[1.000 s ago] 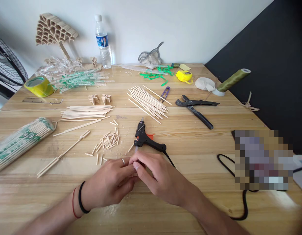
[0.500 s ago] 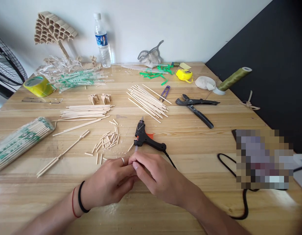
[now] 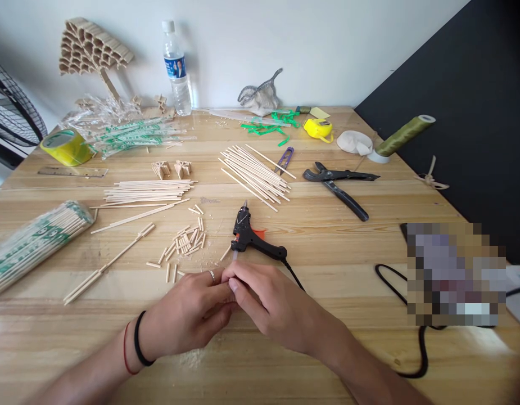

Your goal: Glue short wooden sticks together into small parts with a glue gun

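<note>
My left hand (image 3: 196, 308) and my right hand (image 3: 273, 304) meet over the near part of the table, fingertips pressed together. Both are closed; whatever is pinched between them is hidden by the fingers. Just beyond them lies a black glue gun (image 3: 253, 239) on its side, nozzle pointing away, its clear glue stick end close to my fingers. Left of the gun is a loose pile of short cut wooden sticks (image 3: 184, 243). Farther left rests a long stick assembly (image 3: 112, 263) with short pieces fixed along it.
Long wooden sticks lie in two bundles (image 3: 255, 175) (image 3: 148, 192). Black cutters (image 3: 338, 188), purple snips (image 3: 285, 160) and a yellow tape measure (image 3: 317, 129) lie right. A bagged stick pack (image 3: 40, 244), yellow tape roll (image 3: 68, 148) and water bottle (image 3: 176, 70) stand left. A black cable (image 3: 420, 351) runs at right.
Both hands stay pressed together in the same place. The view shifts very slightly; nothing on the table has visibly moved.
</note>
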### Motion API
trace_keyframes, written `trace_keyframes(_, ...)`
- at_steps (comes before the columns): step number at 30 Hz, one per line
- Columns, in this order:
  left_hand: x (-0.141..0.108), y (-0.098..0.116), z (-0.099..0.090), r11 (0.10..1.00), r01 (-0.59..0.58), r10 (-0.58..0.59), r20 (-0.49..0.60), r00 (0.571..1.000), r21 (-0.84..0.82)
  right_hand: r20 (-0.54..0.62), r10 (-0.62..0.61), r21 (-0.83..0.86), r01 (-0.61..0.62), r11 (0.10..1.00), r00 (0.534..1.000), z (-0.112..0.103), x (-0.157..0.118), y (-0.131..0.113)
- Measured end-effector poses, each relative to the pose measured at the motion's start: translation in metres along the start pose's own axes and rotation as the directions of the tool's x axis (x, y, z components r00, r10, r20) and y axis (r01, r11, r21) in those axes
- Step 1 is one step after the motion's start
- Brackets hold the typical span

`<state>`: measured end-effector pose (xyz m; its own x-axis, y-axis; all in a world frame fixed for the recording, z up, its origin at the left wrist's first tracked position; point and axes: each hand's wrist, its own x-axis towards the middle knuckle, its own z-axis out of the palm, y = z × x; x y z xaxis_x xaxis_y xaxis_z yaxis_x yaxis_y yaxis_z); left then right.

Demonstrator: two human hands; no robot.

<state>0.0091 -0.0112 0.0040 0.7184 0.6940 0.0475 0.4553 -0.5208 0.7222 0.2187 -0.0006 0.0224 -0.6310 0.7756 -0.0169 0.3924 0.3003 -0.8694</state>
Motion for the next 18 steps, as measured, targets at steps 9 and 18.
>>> trace_keyframes(9,-0.0016,0.0004,0.0012,1.000,0.001,-0.001,0.000,1.000,0.004,0.003,0.010,0.001,-0.010,1.000,1.000,0.0008,-0.0019,0.0015)
trace_keyframes(18,-0.0001,-0.0001,0.0002,1.000,-0.008,0.008,0.003,1.000,-0.025,0.017,0.012,-0.013,-0.011,1.000,1.000,0.0005,-0.0006,0.0010)
